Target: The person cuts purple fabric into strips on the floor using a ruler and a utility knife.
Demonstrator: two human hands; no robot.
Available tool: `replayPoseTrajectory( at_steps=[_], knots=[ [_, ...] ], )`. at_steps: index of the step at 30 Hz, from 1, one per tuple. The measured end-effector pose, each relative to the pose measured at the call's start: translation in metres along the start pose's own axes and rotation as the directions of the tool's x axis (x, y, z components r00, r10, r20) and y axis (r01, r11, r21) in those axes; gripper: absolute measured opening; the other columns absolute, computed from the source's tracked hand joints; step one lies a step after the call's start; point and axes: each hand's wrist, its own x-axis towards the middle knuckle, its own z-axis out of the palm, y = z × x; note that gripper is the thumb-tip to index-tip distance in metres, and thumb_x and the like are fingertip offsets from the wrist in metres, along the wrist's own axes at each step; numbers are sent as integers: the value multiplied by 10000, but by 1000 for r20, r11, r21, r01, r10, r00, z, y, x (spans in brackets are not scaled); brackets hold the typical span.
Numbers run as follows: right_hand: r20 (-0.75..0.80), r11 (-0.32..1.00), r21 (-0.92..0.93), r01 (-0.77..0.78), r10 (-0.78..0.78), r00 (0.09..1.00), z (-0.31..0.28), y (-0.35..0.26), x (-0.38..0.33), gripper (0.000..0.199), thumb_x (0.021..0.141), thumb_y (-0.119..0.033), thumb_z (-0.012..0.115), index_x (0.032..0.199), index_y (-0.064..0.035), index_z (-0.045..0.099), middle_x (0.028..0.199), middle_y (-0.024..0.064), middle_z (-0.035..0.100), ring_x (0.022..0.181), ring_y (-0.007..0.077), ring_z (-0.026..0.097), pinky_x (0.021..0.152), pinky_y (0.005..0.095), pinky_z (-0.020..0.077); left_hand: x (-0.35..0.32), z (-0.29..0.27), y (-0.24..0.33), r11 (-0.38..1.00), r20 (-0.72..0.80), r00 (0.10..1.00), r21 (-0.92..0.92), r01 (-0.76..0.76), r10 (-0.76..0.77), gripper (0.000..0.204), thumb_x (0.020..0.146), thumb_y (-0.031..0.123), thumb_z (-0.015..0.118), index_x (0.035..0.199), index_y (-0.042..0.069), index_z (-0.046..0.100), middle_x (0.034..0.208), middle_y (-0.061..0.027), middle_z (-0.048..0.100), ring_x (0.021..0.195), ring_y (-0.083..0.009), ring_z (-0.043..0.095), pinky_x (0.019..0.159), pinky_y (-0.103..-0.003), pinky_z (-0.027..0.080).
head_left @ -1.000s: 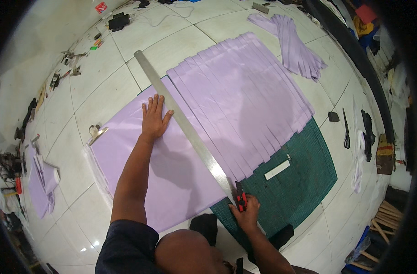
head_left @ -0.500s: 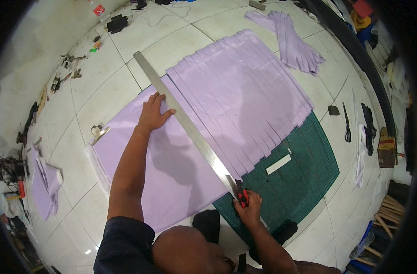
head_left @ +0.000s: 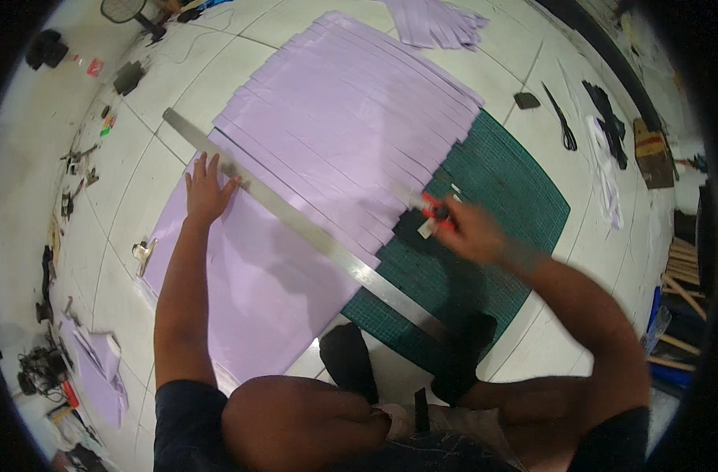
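Note:
A large sheet of lilac fabric point(head_left: 288, 259), cut into several parallel strips on its far half, lies across the white tiled floor and a green cutting mat point(head_left: 500, 197). A long steel ruler point(head_left: 296, 224) runs diagonally over the fabric. My left hand point(head_left: 208, 189) presses flat on the fabric with its fingertips against the ruler's far part. My right hand point(head_left: 473, 232) is raised above the mat, blurred, gripping a red cutter point(head_left: 436, 211) beside the strip ends.
A pile of cut lilac strips point(head_left: 437, 20) lies at the far edge. Black scissors point(head_left: 562, 126) and dark scraps lie right of the mat. Small tools line the left floor edge. A metal clip point(head_left: 145, 253) sits by the fabric's left edge. My knees fill the bottom.
My right hand has lifted off the ruler's near end and swung up to the right over the mat with the red cutter. The left hand still holds the ruler. The view has moved closer.

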Motion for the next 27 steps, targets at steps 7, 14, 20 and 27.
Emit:
replayPoseTrajectory(
  at_steps=[7,14,20,27],
  knots=[
    [-19,976,-201,-85,83,996,-82,23,-15,418,974,-367,563,1201,-36,448,799,144,588,694,271,601,647,412,480,-70,-76,44,975,248,943,-27,-221,221,676,853,419,710,1381,65,480,1449,-233,412,1323,-401,427,1091,-491,369],
    [-18,978,-86,-191,190,982,1,95,-3,396,925,-336,653,1113,-12,525,855,177,602,764,305,612,705,405,482,-138,-112,99,922,532,754,-201,-330,386,614,843,433,714,1319,87,538,1376,-215,499,1274,-395,484,1055,-471,411],
    [5,988,20,-151,151,989,20,110,8,361,880,-241,720,1136,-33,572,983,164,635,884,305,642,797,403,516,-155,-57,145,862,471,740,-411,-297,480,523,836,320,745,1263,77,567,1295,-207,541,1221,-385,515,1037,-472,430],
    [133,977,-109,182,-167,977,8,94,-1,337,848,-156,741,1134,-56,594,1082,126,612,947,307,643,808,391,526,-143,-48,166,889,307,852,-318,-329,425,563,815,302,759,1295,96,552,1333,-174,506,1227,-361,496,1064,-453,394]
  ],
)
